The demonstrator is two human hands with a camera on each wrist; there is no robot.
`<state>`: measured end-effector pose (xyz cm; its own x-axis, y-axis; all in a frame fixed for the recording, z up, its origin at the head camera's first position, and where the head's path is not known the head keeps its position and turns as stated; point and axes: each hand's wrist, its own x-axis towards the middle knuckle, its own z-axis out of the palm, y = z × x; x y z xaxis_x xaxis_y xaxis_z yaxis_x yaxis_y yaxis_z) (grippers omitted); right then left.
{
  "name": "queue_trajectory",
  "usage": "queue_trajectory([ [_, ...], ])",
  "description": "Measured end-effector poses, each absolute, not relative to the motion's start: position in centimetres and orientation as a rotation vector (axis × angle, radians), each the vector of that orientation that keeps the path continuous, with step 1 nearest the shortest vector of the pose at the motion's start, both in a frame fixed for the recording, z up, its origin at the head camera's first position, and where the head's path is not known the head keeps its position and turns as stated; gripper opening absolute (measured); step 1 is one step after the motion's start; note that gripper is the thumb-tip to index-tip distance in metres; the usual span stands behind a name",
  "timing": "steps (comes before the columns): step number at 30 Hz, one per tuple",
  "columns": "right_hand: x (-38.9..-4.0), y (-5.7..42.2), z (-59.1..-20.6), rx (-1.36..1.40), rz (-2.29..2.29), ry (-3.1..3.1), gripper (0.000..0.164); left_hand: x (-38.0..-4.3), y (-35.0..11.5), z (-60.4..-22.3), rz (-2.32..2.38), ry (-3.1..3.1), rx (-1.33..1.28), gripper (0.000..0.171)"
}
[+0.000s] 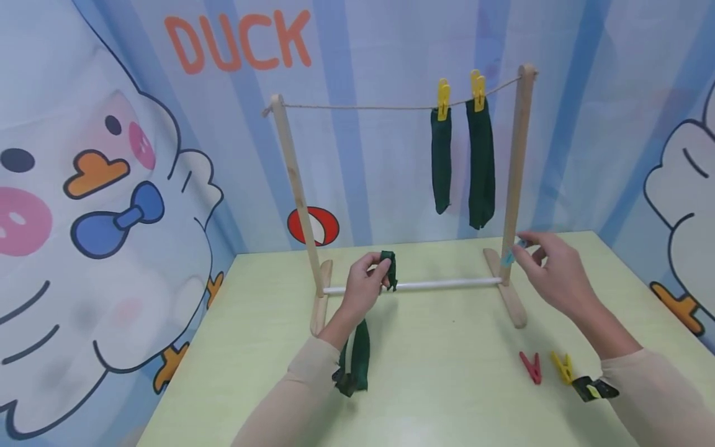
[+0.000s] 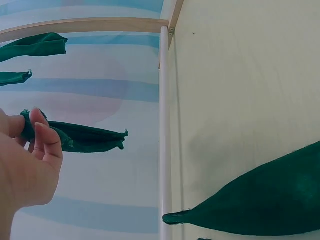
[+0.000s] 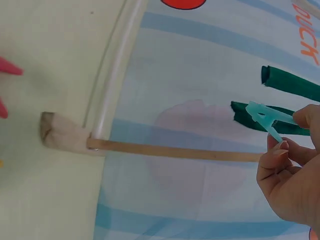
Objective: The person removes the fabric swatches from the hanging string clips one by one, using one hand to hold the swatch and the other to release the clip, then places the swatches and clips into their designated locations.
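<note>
My left hand (image 1: 363, 285) pinches a small dark green cloth strip (image 1: 392, 271) above the table, left of the middle; in the left wrist view the strip (image 2: 92, 137) trails beyond the fingers. Near the right post, my right hand (image 1: 553, 273) holds a light blue clothespin (image 3: 265, 117) between thumb and fingers, its handles spread apart. Two green cloth strips hang from the cord: a shorter one (image 1: 441, 161) and a longer one (image 1: 481, 164), under yellow clothespins (image 1: 444, 99). Another green cloth (image 1: 360, 357) lies by my left forearm, partly covered by it.
The wooden rack has a left post (image 1: 293, 167), a right post (image 1: 518, 161), a cord (image 1: 357, 107) across the top and a white bar (image 1: 447, 284) low down. A red clothespin (image 1: 532, 367) and a yellow clothespin (image 1: 563, 367) lie on the pale table (image 1: 447, 385) at right.
</note>
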<state>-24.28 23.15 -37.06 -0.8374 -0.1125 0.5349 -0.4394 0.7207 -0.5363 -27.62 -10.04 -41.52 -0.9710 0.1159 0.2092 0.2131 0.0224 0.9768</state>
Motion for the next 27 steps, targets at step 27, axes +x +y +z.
queue_trajectory([
  [27, -22.5, 30.9, -41.9, 0.29, 0.697, -3.139, 0.033, -26.5, -10.1, -44.8, -2.0, -2.509, -0.237, 0.019],
])
